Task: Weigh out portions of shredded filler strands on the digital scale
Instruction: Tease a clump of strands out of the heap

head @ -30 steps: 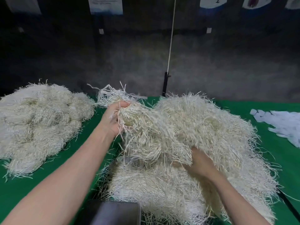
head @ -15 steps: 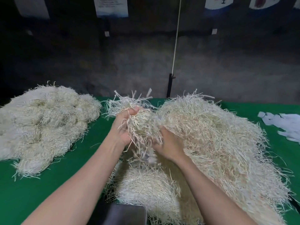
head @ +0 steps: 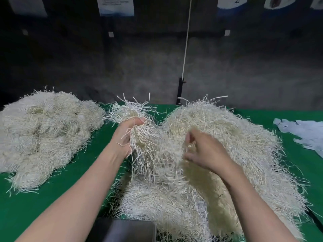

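Ideally, the left hand (head: 126,137), clenched round a tuft of filler strands (head: 132,110), should pull slowly so only a small portion tears free, unsnagged. The main heap (head: 244,145) lies on the green table (head: 52,198) under and right of both hands; the right hand (head: 208,152) curls into it, blurred, its grip unreadable.

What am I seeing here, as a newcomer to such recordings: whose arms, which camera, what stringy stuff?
No machine here: a person works bare-handed, and the camera sits on their head, looking forward and down. On the green table lie a left pile and a bigger pile of shredded strands, with white paper at far right. The left hand grips a tuft. The right hand, blurred, curls its fingers into the bigger pile; its hold is unclear. The dark box at the bottom may be the scale.
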Tool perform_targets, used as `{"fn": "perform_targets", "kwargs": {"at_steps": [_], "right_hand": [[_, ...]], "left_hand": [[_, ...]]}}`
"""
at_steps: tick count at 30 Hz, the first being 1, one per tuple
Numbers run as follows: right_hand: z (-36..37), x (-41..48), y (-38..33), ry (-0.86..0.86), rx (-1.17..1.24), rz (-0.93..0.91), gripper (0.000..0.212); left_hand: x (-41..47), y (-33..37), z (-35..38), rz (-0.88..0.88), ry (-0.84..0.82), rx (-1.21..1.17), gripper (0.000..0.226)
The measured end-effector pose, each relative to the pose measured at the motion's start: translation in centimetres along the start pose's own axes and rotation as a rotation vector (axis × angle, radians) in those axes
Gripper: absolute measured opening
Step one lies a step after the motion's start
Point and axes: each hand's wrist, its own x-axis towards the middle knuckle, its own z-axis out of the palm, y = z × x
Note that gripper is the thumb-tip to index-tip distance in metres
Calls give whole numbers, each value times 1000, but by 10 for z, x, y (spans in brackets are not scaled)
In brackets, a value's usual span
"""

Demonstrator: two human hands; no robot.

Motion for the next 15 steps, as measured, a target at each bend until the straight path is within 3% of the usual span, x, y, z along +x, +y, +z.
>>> {"fn": "perform_targets", "kwargs": {"at_steps": [2,3,5,6,7,9,10,13,15], "right_hand": [[3,13,-23,68,171,-122,96],[9,20,-32,-6,303,-147,121],[40,30,-38,-295,364,-99,135],[58,33,-35,-413,259,-71,122],[75,33,-28,-500,134,-35,94],[94,31,-8,-429,26,53,25],[96,30,4,-351,65,103,6],[87,33,22,-115,352,155,27],[74,34,17,-18,514,102,35]], "left_hand": [[-3,4,1,24,-45,-1,23],[-5,8,4,51,-63,2,20],[-11,16,8,111,-99,-23,7],[-13,20,8,142,-102,-36,5],[-13,24,6,181,-101,-1,1],[-6,28,-8,244,-101,198,19],[-3,27,-16,238,-119,354,35],[9,8,-21,36,-388,767,105],[11,-27,-7,-97,-564,1043,121]]}}
